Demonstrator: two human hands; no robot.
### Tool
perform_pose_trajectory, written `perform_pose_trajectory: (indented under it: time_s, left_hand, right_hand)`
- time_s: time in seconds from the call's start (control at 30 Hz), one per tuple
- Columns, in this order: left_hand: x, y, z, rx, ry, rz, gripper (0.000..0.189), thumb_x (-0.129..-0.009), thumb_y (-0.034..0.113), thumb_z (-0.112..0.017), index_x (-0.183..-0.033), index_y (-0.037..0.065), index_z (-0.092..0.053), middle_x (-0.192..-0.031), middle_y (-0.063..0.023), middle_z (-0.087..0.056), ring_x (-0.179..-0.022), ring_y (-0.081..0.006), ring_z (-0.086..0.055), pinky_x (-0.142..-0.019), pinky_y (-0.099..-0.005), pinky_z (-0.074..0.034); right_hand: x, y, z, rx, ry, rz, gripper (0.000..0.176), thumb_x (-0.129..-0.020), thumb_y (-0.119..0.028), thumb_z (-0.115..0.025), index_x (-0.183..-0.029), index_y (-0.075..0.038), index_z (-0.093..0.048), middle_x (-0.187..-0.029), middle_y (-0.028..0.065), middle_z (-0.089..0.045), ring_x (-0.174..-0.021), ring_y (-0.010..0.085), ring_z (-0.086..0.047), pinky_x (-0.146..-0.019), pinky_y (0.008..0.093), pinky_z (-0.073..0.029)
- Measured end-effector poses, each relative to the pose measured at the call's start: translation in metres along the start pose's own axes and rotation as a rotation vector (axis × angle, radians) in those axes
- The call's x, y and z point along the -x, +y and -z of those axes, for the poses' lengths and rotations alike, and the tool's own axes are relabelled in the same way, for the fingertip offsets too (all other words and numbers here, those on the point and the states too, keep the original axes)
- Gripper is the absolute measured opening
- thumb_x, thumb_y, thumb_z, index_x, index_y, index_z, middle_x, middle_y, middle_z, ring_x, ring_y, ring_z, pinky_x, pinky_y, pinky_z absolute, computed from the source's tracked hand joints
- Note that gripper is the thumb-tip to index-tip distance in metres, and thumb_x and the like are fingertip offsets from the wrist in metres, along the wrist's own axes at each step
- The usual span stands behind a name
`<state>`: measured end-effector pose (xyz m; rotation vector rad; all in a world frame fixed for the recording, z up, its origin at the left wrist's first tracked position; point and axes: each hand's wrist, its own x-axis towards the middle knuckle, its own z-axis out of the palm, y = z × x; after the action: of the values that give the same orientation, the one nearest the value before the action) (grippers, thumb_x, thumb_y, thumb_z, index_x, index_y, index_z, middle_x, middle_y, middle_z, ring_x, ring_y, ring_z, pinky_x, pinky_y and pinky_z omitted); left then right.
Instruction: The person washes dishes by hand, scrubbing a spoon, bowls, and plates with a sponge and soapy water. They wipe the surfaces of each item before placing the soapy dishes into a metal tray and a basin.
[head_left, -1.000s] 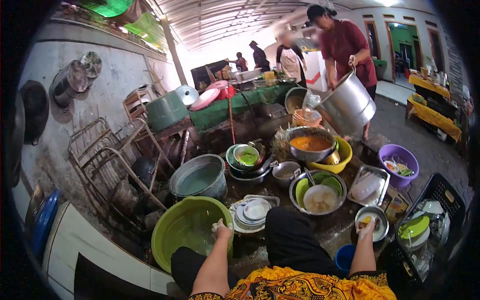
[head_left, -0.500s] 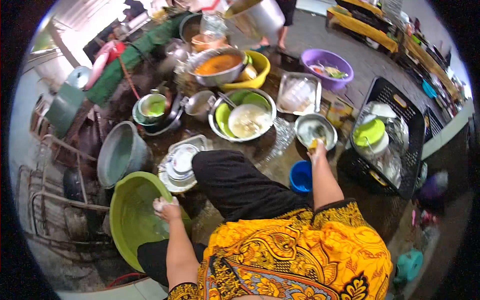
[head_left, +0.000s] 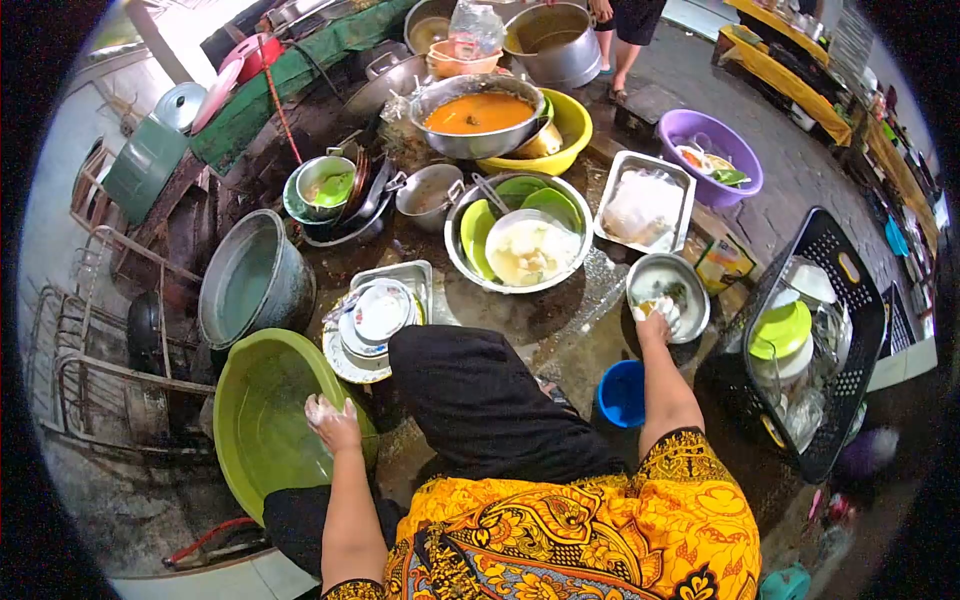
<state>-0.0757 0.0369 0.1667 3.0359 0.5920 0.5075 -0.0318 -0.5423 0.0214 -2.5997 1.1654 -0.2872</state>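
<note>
My left hand (head_left: 333, 422), with suds on it, hangs over the right side of the large green basin (head_left: 240, 440), fingers apart and nothing in them. Water lies in that basin. On the right, my right hand (head_left: 652, 322) is at the near left rim of a metal bowl (head_left: 690, 330) with whitish liquid; its fingers are closed on something pale and yellowish, soapy, that I cannot make out. A blue bucket (head_left: 622, 394) stands just below this bowl. Stacked plates (head_left: 382, 310) rest by my knee, partly on a metal tray.
Ahead are a bowl of green plates (head_left: 478, 240), a pot of orange liquid (head_left: 480, 113), a yellow basin (head_left: 573, 130) and a foil-lined tray (head_left: 645, 205). A black crate (head_left: 850, 370) stands right, a grey tub (head_left: 240, 280) left. A person's legs (head_left: 628, 60) show behind.
My left hand has let go of the green basin's rim and its fingers have spread. The view has shifted, so the dishes ahead sit further right. My right hand stays at the metal bowl.
</note>
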Motion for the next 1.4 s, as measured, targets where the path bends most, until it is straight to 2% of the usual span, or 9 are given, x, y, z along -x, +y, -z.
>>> perform_pose_trajectory:
  time_s: [0.03, 0.07, 0.13, 0.17, 0.2, 0.23, 0.3, 0.63, 1.4]
  left_hand:
    - [-0.001, 0.001, 0.001, 0.001, -0.022, -0.003, 0.047, -0.073, 0.024, -0.063, -0.106, -0.007, -0.05, -0.121, -0.0194, -0.04, -0.114, -0.0318, -0.036, -0.096, -0.0416, -0.03]
    - [-0.002, 0.002, -0.002, -0.005, -0.023, 0.0, 0.047, -0.073, 0.024, -0.063, -0.106, -0.007, -0.05, -0.121, -0.0194, -0.04, -0.114, -0.0318, -0.036, -0.096, -0.0416, -0.03]
    - [-0.001, 0.0, -0.004, -0.01, 0.003, -0.016, 0.047, -0.074, 0.023, -0.062, -0.106, -0.008, -0.049, -0.12, -0.02, -0.039, -0.113, -0.0326, -0.036, -0.096, -0.041, -0.03]
    - [-0.001, 0.001, -0.004, -0.018, 0.001, -0.012, 0.047, -0.074, 0.023, -0.062, -0.106, -0.008, -0.049, -0.12, -0.02, -0.039, -0.113, -0.0326, -0.036, -0.096, -0.041, -0.03]
    - [-0.002, 0.004, -0.002, -0.009, -0.009, -0.005, 0.047, -0.074, 0.023, -0.062, -0.106, -0.009, -0.049, -0.12, -0.0203, -0.04, -0.113, -0.0329, -0.036, -0.096, -0.0411, -0.03]
    - [-0.003, 0.006, -0.001, 0.002, -0.015, 0.003, 0.047, -0.074, 0.023, -0.062, -0.106, -0.009, -0.048, -0.119, -0.0206, -0.04, -0.113, -0.0331, -0.036, -0.096, -0.0411, -0.03]
    - [-0.003, 0.003, -0.005, 0.0, -0.007, -0.003, 0.047, -0.074, 0.023, -0.061, -0.106, -0.009, -0.048, -0.119, -0.0206, -0.04, -0.113, -0.0333, -0.036, -0.096, -0.041, -0.03]
    - [-0.002, -0.006, -0.019, -0.025, 0.002, -0.017, 0.049, -0.075, 0.025, -0.06, -0.108, -0.009, -0.047, -0.119, -0.0189, -0.041, -0.113, -0.0319, -0.037, -0.097, -0.04, -0.029]
    - [-0.005, -0.019, -0.034, -0.018, 0.097, -0.141, 0.043, -0.075, 0.019, -0.062, -0.102, -0.01, -0.046, -0.11, -0.0242, -0.045, -0.103, -0.0366, -0.043, -0.09, -0.0419, -0.035]
  right_hand:
    - [0.006, -0.015, 0.007, 0.065, 0.171, 0.159, 0.051, -0.076, -0.046, -0.054, -0.102, -0.002, -0.057, -0.106, 0.0217, -0.054, -0.097, 0.0363, -0.053, -0.085, 0.0418, -0.04]
    - [-0.005, -0.028, 0.003, -0.01, -0.196, 0.093, 0.048, -0.078, -0.043, -0.054, -0.102, -0.001, -0.057, -0.108, 0.0229, -0.053, -0.101, 0.0361, -0.05, -0.088, 0.0419, -0.037]
    - [-0.007, -0.049, -0.042, -0.054, 0.186, 0.495, 0.046, -0.078, -0.04, -0.054, -0.099, 0.001, -0.056, -0.106, 0.0241, -0.053, -0.102, 0.0356, -0.049, -0.085, 0.0434, -0.038]
    - [0.004, -0.082, -0.016, -0.033, -0.243, 0.459, 0.053, -0.075, -0.033, -0.057, -0.116, -0.002, -0.047, -0.116, 0.0182, -0.048, -0.11, 0.0342, -0.042, -0.096, 0.0413, -0.031]
    - [0.007, -0.1, -0.022, -0.195, 0.085, 0.861, 0.05, -0.077, -0.035, -0.056, -0.112, -0.001, -0.048, -0.11, 0.0212, -0.051, -0.102, 0.0343, -0.049, -0.087, 0.0407, -0.039]
    - [0.026, -0.128, -0.008, -0.131, -0.252, 0.739, 0.048, -0.073, -0.03, -0.058, -0.113, -0.004, -0.049, -0.114, 0.0179, -0.05, -0.109, 0.033, -0.043, -0.097, 0.041, -0.03]
    - [0.04, -0.162, -0.028, -0.077, -0.186, 1.03, 0.046, -0.073, -0.027, -0.057, -0.113, -0.007, -0.048, -0.113, 0.0172, -0.051, -0.107, 0.0305, -0.046, -0.093, 0.0397, -0.034]
    - [0.04, -0.228, -0.127, 0.179, -0.184, 1.046, 0.012, -0.071, -0.008, -0.052, -0.074, -0.007, -0.064, -0.071, 0.0099, -0.063, -0.074, 0.0241, -0.062, -0.063, 0.0365, -0.049]
    - [0.07, -0.081, -0.043, 0.071, -0.307, 1.242, 0.018, -0.071, -0.012, -0.047, -0.085, -0.005, -0.057, -0.08, 0.0104, -0.058, -0.08, 0.0257, -0.057, -0.072, 0.0371, -0.046]
